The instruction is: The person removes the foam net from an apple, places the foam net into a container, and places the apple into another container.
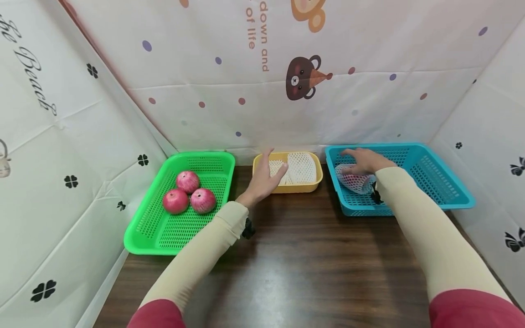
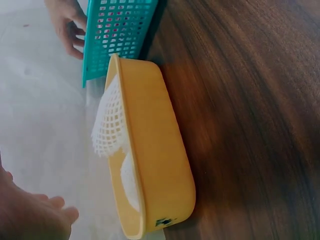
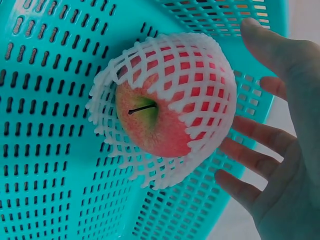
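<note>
In the blue basket [image 1: 443,177] sits a red apple [image 3: 170,127] in a white foam net sleeve [image 3: 210,55]. Its stem end shows through the sleeve's opening. My right hand [image 1: 362,161] is over that basket beside the apple, its fingers spread and slightly bent, not closed round it. My left hand [image 1: 262,182] is held at the left part of the yellow basket [image 1: 301,188], thumb and fingers apart with nothing between them. White foam net sleeves [image 1: 302,167] lie inside the yellow basket, one sticking up over its rim in the left wrist view.
A green basket [image 1: 164,234] on the left holds three red apples [image 1: 203,201] without sleeves. All the baskets stand on a dark wooden table [image 1: 295,259]. Printed white cloth [image 1: 197,54] hangs behind and at both sides.
</note>
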Available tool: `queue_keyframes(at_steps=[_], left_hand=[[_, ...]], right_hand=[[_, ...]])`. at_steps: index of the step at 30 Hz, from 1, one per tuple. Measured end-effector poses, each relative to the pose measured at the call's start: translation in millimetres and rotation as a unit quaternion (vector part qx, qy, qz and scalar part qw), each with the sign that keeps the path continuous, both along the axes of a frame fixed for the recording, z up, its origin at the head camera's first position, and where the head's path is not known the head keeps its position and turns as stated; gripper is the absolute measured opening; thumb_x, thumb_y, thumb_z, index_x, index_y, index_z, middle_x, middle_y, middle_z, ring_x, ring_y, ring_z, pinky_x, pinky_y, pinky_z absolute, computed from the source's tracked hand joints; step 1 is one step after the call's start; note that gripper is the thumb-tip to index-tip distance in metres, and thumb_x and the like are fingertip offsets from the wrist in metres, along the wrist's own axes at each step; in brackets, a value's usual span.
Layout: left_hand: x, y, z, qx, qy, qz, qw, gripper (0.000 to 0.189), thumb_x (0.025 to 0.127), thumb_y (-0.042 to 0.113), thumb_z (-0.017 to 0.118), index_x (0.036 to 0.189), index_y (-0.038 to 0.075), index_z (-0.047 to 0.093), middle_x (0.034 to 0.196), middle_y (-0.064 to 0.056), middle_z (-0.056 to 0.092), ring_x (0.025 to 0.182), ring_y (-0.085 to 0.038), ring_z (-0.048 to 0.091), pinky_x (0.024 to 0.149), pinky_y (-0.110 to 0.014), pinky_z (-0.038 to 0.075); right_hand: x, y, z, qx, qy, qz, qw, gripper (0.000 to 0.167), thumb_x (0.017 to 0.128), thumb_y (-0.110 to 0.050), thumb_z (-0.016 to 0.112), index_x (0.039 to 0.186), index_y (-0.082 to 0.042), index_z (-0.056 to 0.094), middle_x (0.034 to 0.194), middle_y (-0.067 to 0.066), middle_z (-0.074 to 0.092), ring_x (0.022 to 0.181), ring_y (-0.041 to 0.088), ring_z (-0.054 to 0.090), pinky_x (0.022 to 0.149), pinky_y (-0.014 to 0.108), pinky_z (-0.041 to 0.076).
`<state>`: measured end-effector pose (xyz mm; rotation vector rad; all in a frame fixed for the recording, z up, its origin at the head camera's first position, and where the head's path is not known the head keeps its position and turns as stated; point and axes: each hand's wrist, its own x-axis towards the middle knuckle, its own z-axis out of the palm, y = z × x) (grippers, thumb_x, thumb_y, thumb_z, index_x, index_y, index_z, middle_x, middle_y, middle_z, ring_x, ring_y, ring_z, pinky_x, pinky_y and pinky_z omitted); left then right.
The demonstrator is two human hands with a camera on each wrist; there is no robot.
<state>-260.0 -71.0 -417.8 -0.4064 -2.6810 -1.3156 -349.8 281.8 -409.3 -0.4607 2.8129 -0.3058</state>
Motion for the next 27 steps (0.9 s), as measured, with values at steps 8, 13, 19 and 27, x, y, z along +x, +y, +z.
queue_keyframes(at_steps=[8,13,19,27], left_hand=[[1.6,11.6,-9.0,0.019,-0.029,-0.023,0.9991,0.095,0.093,0.059,0.066,0.164,0.027,0.013,0.167,-0.005,0.028,0.15,-0.029,0.034,0.119,-0.052,0.032],[3.3,20.0,-15.7,0.027,-0.031,-0.038,0.9984,0.1,0.089,0.057,0.073,0.164,0.025,0.014,0.166,-0.005,0.029,0.149,-0.026,0.036,0.119,-0.05,0.032],[6.6,32.0,-23.9,0.033,-0.029,-0.069,0.9967,0.104,0.088,0.055,0.076,0.165,0.028,0.012,0.169,-0.004,0.024,0.149,-0.028,0.035,0.118,-0.048,0.034],[9.7,44.7,-33.0,0.006,-0.027,-0.112,0.9933,0.107,0.088,0.056,0.076,0.166,0.022,0.01,0.171,0.005,0.018,0.153,-0.022,0.028,0.121,-0.044,0.03]], right_hand=[[0.0,7,-4.5,-0.065,-0.076,-0.027,0.9946,0.087,0.095,-0.046,0.072,0.159,-0.009,0.027,0.157,0.036,0.023,0.123,0.056,0.051,0.066,0.048,0.062],[2.3,8,1.2,-0.05,-0.096,-0.026,0.9937,0.096,0.094,-0.055,0.069,0.16,-0.006,0.021,0.155,0.038,0.026,0.118,0.05,0.058,0.076,0.052,0.06],[-1.6,9,-3.5,-0.039,-0.147,-0.05,0.9871,0.1,0.095,-0.056,0.066,0.162,-0.006,0.013,0.154,0.041,0.024,0.104,0.04,0.068,0.083,0.055,0.058],[-4.5,13,-11.4,-0.017,-0.157,-0.066,0.9853,0.109,0.092,-0.063,0.067,0.161,0.001,0.012,0.157,0.041,0.017,0.132,0.058,0.042,0.1,0.071,0.043]])
